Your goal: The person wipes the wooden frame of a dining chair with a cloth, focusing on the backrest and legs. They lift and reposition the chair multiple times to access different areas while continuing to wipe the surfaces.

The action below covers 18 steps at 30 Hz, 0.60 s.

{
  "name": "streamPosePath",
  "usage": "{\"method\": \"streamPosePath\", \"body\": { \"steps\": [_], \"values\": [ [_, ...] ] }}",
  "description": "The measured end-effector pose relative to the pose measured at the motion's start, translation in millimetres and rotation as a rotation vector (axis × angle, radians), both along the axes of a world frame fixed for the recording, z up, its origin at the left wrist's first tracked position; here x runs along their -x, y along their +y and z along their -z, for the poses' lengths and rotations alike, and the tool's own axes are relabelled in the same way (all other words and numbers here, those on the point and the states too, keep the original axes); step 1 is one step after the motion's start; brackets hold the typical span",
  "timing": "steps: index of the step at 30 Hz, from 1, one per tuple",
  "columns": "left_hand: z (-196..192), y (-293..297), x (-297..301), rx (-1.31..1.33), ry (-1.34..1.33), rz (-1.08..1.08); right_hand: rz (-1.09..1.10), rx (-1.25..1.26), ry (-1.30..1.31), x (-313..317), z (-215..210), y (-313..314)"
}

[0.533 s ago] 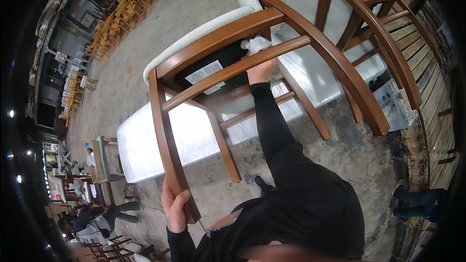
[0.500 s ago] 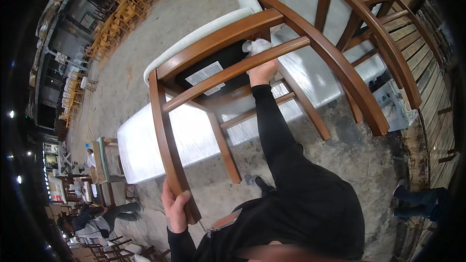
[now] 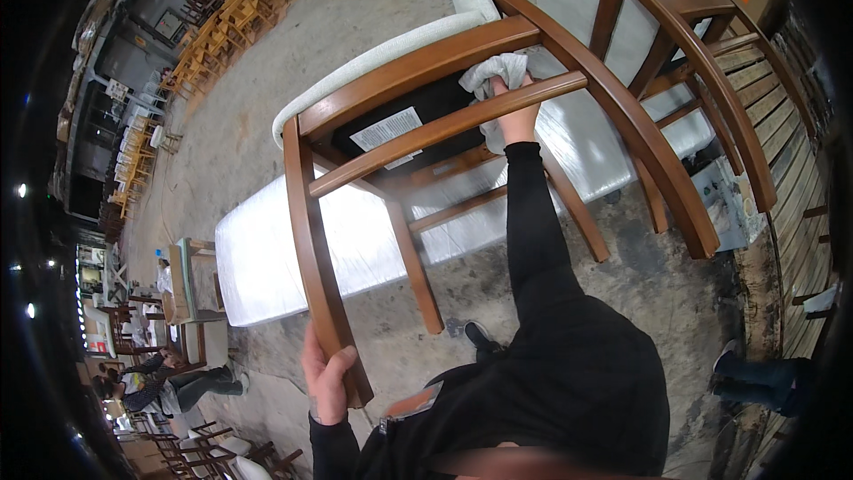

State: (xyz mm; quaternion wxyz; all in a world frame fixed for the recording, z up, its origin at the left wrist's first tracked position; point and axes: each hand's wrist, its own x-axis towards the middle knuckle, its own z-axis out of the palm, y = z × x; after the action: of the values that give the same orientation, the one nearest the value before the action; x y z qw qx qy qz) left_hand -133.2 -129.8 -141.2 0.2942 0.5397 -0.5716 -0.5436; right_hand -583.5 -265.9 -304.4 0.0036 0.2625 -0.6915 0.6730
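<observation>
A brown wooden chair [image 3: 426,138] with a pale upholstered seat lies tipped over, its legs toward me and its black underside with a white label [image 3: 387,135] showing. My left hand [image 3: 327,376] is wrapped round the end of its left leg. My right hand [image 3: 515,108] reaches between the rails and grips a whitish cloth [image 3: 494,74], held at the right part of the underside, close behind the stretcher bar. The bar hides some of the right fingers. Under the chair is a long support wrapped in shiny plastic [image 3: 267,253].
A second tipped chair [image 3: 675,44] sits close on the right, beside wooden slats [image 3: 769,107]. A person [image 3: 169,382] is at the lower left; another person's legs [image 3: 755,382] show at the right. Rows of chairs [image 3: 231,27] line the far left.
My right hand has moved right along the chair's underside with the cloth, and more of the cloth shows. The left hand keeps its hold on the leg. The view has shifted slightly.
</observation>
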Motion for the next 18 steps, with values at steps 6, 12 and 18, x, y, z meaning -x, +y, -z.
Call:
{"method": "streamPosePath", "body": {
  "steps": [6, 12, 18],
  "values": [
    [1.9, -2.3, -3.2, -0.026, 0.060, 0.026, 0.199, -0.109, 0.354, -0.3, 12.4, -0.6],
    [-1.3, -2.7, -0.4, -0.008, 0.020, 0.028, 0.203, -0.162, 0.196, 6.4, 5.7, -8.8],
    [-5.1, -2.9, 2.4, -0.001, -0.042, 0.022, 0.214, 0.011, 0.323, -2.0, 9.8, -4.0]
  ]
}}
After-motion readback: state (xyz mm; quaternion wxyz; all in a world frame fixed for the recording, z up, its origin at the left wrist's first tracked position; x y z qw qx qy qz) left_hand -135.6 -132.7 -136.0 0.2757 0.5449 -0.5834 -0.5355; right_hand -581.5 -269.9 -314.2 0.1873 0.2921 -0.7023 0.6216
